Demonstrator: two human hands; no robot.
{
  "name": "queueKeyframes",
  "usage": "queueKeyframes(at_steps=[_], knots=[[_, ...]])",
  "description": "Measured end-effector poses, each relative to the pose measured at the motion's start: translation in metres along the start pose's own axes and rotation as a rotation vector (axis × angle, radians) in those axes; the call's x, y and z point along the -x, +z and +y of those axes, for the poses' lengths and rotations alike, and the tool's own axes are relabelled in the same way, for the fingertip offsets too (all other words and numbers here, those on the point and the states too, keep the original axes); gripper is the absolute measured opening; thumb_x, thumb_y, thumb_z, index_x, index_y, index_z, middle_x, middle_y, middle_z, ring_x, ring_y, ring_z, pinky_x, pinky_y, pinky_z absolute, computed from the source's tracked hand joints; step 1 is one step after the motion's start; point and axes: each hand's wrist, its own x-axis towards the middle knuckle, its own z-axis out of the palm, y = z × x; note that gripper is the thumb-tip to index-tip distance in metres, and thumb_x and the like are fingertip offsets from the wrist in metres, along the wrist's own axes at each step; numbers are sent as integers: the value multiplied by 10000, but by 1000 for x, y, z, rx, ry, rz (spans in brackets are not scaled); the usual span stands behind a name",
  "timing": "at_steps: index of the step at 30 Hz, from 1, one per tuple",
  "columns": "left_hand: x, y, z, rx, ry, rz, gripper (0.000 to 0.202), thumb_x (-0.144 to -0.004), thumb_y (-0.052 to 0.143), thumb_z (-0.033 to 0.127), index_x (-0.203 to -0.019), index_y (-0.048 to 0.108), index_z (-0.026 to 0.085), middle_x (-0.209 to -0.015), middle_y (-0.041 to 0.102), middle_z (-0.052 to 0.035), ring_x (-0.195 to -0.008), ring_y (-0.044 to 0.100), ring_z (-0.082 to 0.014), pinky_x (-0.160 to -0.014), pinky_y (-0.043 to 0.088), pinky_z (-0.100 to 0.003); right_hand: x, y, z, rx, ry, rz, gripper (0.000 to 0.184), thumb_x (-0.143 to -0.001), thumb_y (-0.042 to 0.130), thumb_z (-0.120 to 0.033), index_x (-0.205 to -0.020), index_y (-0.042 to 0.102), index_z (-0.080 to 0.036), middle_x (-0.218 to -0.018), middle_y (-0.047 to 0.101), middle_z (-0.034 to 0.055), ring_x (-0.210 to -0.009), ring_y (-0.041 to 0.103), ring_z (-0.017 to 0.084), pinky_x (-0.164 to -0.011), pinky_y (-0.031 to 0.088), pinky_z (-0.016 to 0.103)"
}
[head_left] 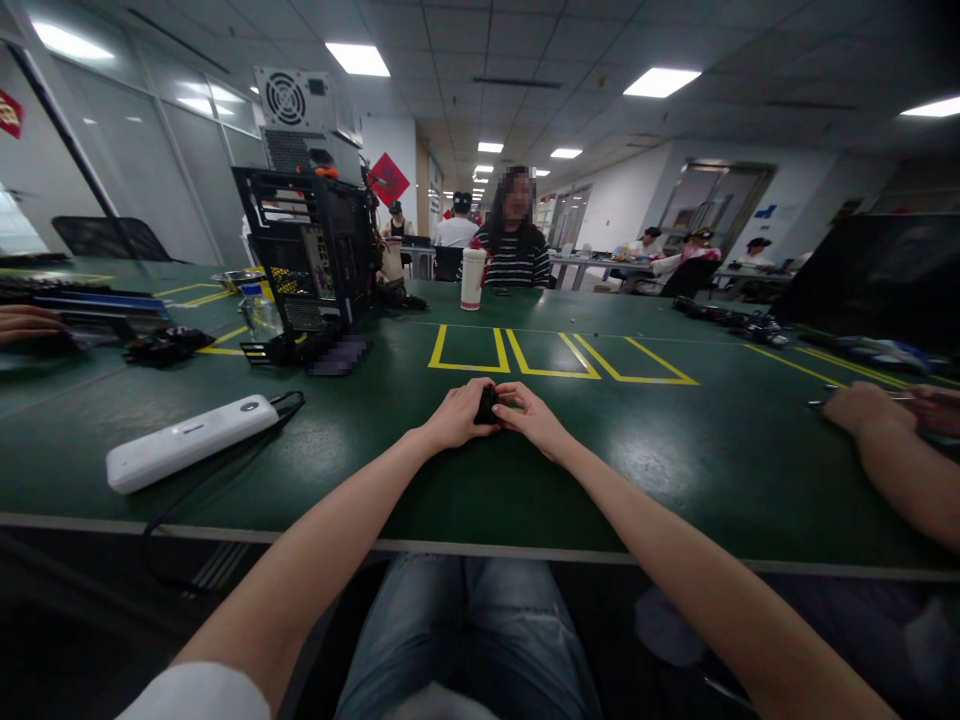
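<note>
Both my hands meet over the green table (360,470), in front of the yellow tape outlines. Between them is a small black object (487,403), mostly covered by fingers, so its kind does not show. My left hand (459,412) is closed around its left side. With fingertips pressed to the right side, my right hand (529,415) holds it too. A long white device (191,440) with a black cable lies on the table, left of my forearm.
An open black computer case (307,250) stands at the back left, a power supply (296,98) on top. Beyond the yellow tape outlines (469,367) are a white cup (472,280) and a seated person (516,240). Other people's hands (870,408) work at both sides.
</note>
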Motion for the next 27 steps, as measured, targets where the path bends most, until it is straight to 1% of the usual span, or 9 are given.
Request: queueKeyframes(at_steps=[4, 7, 12, 15, 18, 20, 24, 27], knots=[[0, -1, 1, -1, 5, 1, 572, -648, 595, 343, -1117, 306, 189, -1080, 444, -77, -980, 465, -235, -837, 360, -397, 1, -2, -1, -22, -10, -31, 292, -662, 578, -303, -930, 478, -243, -947, 499, 3, -790, 537, 117, -725, 458, 317], [0, -1, 0, 10, 8, 0, 582, -644, 601, 335, -1121, 302, 186, -1083, 444, -78, -989, 462, -234, -842, 359, -398, 2, -2, -3, -37, -24, -29, 290, -645, 599, -292, -906, 483, -241, -923, 510, 0, -804, 534, 119, -747, 450, 321], [0, 1, 0, 24, -1, 9, 586, -631, 616, 319, -1116, 315, 188, -1089, 442, -79, -1001, 460, -238, -851, 353, -408, 0, 2, -4, -50, -17, 33, 220, -666, 562, -350, -830, 492, -222, -899, 507, -6, -782, 521, 117, -688, 472, 312], [-1, 1, 0, 32, 0, 9, 584, -631, 616, 319, -1116, 319, 186, -1090, 442, -81, -997, 464, -238, -844, 359, -405, -2, 2, -3, -26, -44, 48, 235, -655, 576, -334, -840, 493, -216, -930, 501, -6, -755, 527, 108, -676, 468, 297], [-1, 0, 0, 29, -7, 11, 597, -622, 622, 328, -1115, 317, 182, -1078, 448, -82, -981, 471, -239, -832, 366, -402, -2, 1, -3, -14, -48, 23, 275, -663, 577, -303, -910, 490, -221, -970, 501, 4, -798, 539, 117, -720, 452, 301], [-1, 0, 0, 24, -5, 9, 602, -621, 623, 332, -1116, 315, 180, -1075, 450, -82, -977, 472, -239, -829, 368, -398, -2, -1, -2, -24, -39, 0, 293, -657, 587, -285, -923, 488, -213, -983, 509, 12, -841, 543, 131, -758, 439, 314], [-1, -1, 0, 19, 2, 0, 595, -634, 612, 339, -1120, 309, 178, -1088, 442, -86, -986, 465, -241, -827, 369, -395, -2, -3, 0, -80, -75, -22, 291, -625, 620, -242, -879, 481, -207, -974, 520, 5, -876, 549, 138, -810, 416, 326], [-1, 0, 0, 21, -11, -1, 602, -634, 611, 340, -1125, 302, 178, -1092, 442, -88, -984, 467, -243, -829, 365, -404, 0, -2, -1, -79, -86, -19, 283, -619, 626, -241, -861, 482, -210, -980, 520, 2, -856, 554, 130, -817, 413, 327]])
